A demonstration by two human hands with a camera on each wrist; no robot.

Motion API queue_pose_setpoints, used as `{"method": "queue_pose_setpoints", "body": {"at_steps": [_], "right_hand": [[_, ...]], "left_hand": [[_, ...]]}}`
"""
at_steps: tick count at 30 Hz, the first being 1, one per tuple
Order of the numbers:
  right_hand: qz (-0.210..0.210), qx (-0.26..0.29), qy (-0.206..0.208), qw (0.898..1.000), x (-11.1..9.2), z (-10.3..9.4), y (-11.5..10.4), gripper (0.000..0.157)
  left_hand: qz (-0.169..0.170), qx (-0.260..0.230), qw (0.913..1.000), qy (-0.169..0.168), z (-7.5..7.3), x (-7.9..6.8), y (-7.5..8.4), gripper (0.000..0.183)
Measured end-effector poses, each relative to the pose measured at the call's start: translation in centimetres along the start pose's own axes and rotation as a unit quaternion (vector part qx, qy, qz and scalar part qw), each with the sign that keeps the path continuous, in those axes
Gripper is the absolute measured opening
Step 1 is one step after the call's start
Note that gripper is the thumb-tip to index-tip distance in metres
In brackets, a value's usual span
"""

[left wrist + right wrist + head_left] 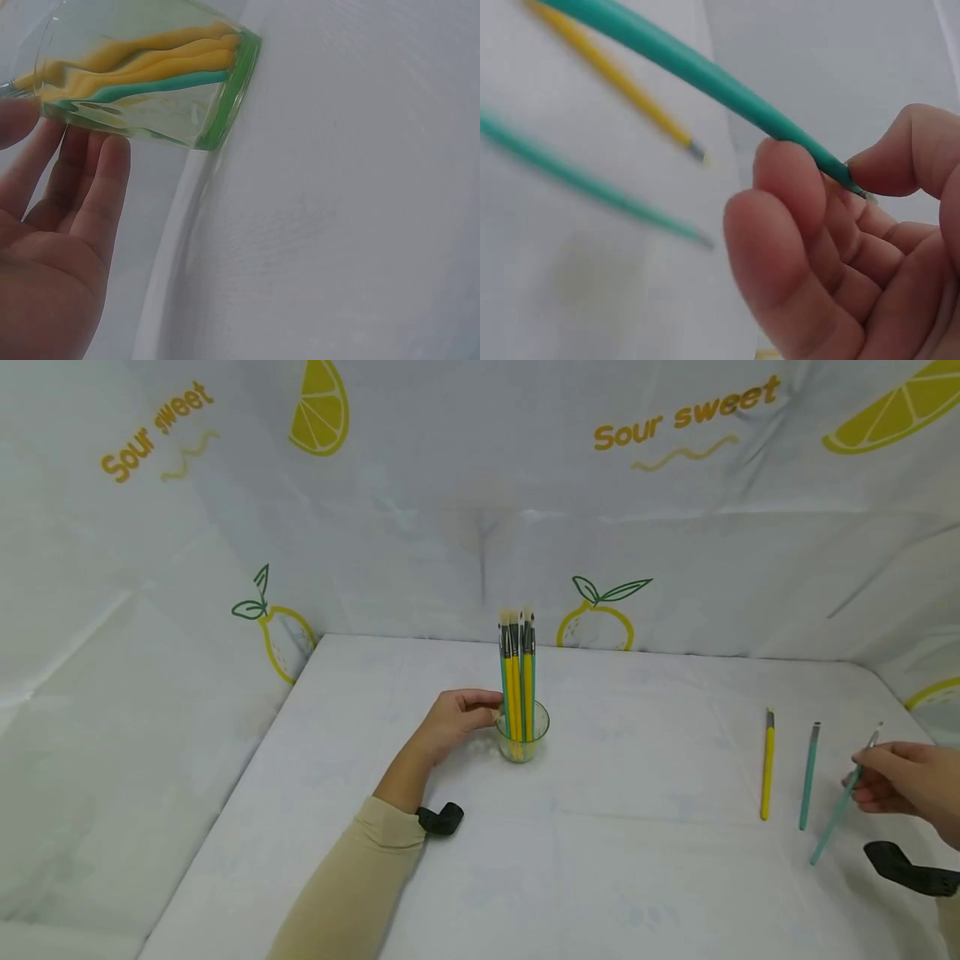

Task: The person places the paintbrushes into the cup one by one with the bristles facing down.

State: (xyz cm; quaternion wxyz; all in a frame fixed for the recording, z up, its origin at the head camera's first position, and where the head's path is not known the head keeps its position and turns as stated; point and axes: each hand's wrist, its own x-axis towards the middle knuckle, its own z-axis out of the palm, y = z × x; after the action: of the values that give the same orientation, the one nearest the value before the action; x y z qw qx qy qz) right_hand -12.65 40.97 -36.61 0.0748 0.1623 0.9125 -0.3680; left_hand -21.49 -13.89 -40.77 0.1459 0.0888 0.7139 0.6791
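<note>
A clear glass [522,750] stands on the white cloth, holding several upright paintbrushes [516,677] with yellow and teal handles, bristles up. My left hand [457,720] grips the glass's left side near the rim, thumb nearer me and index finger farther back. In the left wrist view, the fingers [109,180] lie along the glass wall, over its greenish thick base end. At the far right, my right hand [903,781] pinches a teal paintbrush [837,814] near its metal collar between thumb and fingers; its handle slants down toward the cloth.
Left of the right hand, a second teal paintbrush [809,777] and a yellow paintbrush [767,768] lie apart on the cloth-covered table [637,860]. A white sheet [420,527] printed with lemons hangs along the back and sides.
</note>
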Motion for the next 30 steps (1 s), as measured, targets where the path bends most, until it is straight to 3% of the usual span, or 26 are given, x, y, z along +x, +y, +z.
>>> {"method": "queue_pose_setpoints", "body": {"at_steps": [2, 6, 8, 10, 14, 19, 20, 25, 27, 30], "right_hand": [[-0.051, 0.021, -0.001, 0.999, -0.1, 0.4, -1.5, 0.038], [-0.122, 0.109, -0.02, 0.986, -0.3, 1.3, -4.5, 0.014], [-0.143, 0.157, -0.033, 0.977, -0.3, 1.8, -6.0, 0.017], [-0.155, 0.199, -0.045, 0.967, -0.4, 2.4, -7.5, 0.022], [-0.178, 0.261, -0.061, 0.947, -0.8, 3.9, -10.6, 0.013], [-0.184, 0.294, -0.053, 0.937, -1.5, 6.1, -14.3, 0.007], [-0.184, 0.313, -0.06, 0.93, -1.6, 6.4, -14.8, 0.007], [-0.189, 0.34, -0.054, 0.92, -1.6, 8.2, -17.1, 0.005], [-0.196, 0.333, -0.046, 0.921, -1.6, 8.9, -17.9, 0.006], [-0.222, 0.34, -0.043, 0.913, -1.5, 9.8, -18.9, 0.017]], "left_hand": [[-0.001, 0.0, 1.0, 0.002, 0.0, 0.0, 0.1, 0.033], [-0.007, 0.001, 1.0, 0.005, 0.0, 0.0, 0.1, 0.032], [-0.011, 0.003, 0.9999, 0.006, 0.0, 0.0, 0.1, 0.032], [-0.013, 0.004, 0.9999, 0.006, 0.0, 0.0, 0.0, 0.032], [-0.013, 0.004, 0.9999, 0.004, -0.1, 0.0, 0.0, 0.033], [-0.009, 0.006, 0.9999, 0.002, 0.0, -0.1, 0.0, 0.034], [-0.007, 0.006, 1.0, 0.001, 0.0, 0.0, 0.0, 0.034], [0.001, 0.009, 1.0, 0.001, 0.0, 0.0, 0.0, 0.034], [0.002, 0.011, 0.9999, 0.002, 0.0, 0.0, 0.0, 0.034], [0.002, 0.01, 0.9999, 0.0, 0.0, 0.0, 0.0, 0.035]]}}
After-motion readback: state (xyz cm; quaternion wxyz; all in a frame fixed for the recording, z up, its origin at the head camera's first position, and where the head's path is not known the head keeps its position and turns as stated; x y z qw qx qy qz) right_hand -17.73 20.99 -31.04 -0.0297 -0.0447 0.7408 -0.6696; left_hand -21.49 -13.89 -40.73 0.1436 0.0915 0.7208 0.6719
